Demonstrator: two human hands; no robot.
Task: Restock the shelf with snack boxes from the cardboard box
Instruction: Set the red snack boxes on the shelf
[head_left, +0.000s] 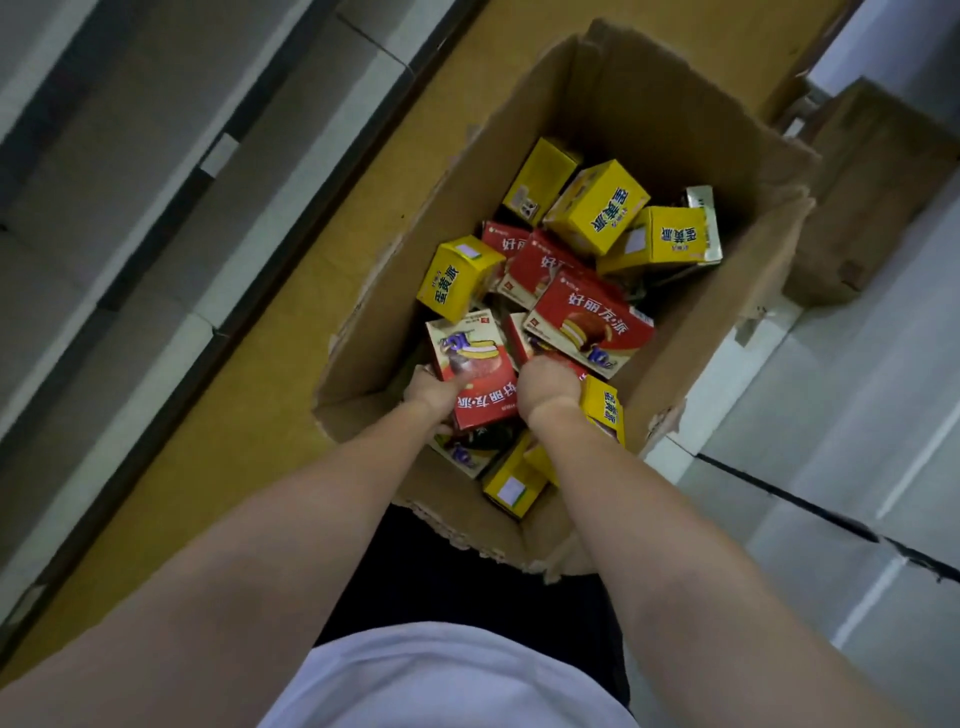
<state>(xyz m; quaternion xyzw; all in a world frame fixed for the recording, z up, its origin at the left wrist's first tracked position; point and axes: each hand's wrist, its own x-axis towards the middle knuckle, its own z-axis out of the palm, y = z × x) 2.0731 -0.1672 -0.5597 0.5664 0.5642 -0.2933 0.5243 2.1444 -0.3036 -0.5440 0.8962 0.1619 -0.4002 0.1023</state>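
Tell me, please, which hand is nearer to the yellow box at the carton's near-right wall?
Right. The right hand is touching that yellow box; the left hand is farther left, holding a red box.

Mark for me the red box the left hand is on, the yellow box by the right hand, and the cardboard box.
red box (480, 382), head view, middle of its printed face
yellow box (605, 408), head view, its lettered side
cardboard box (649, 104), head view, bare inner far wall
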